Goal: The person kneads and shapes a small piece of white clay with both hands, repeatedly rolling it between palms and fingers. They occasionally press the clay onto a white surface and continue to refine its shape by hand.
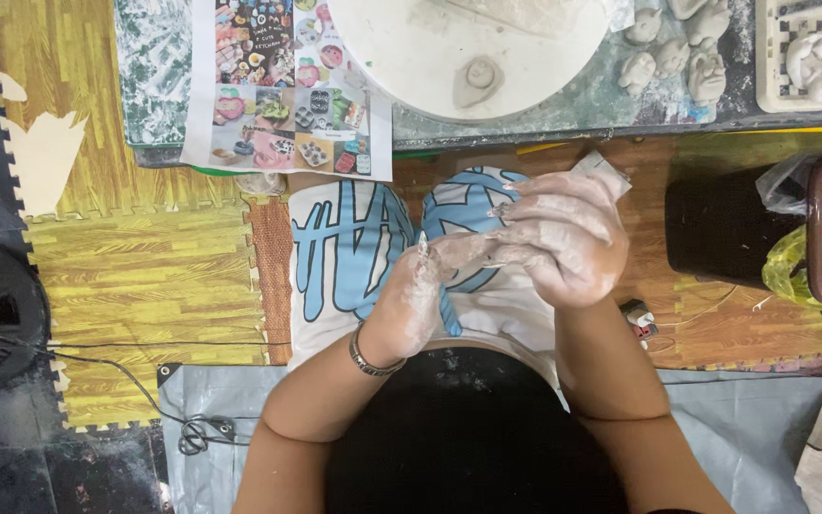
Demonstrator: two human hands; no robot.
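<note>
Hands rubbing clay below the white disc.
Right hand [563, 238] closes over left hand's [420, 290] clay-coated fingers; wet crumbs could drop on the shirt [354, 247].

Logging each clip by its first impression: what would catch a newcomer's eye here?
Two clay-smeared hands meet mid-frame over a white shirt with blue lettering: the right hand wraps around the fingers of the left hand. Above them, a round white board holds a small clay lump, with small clay figures clustered to its right.
</note>
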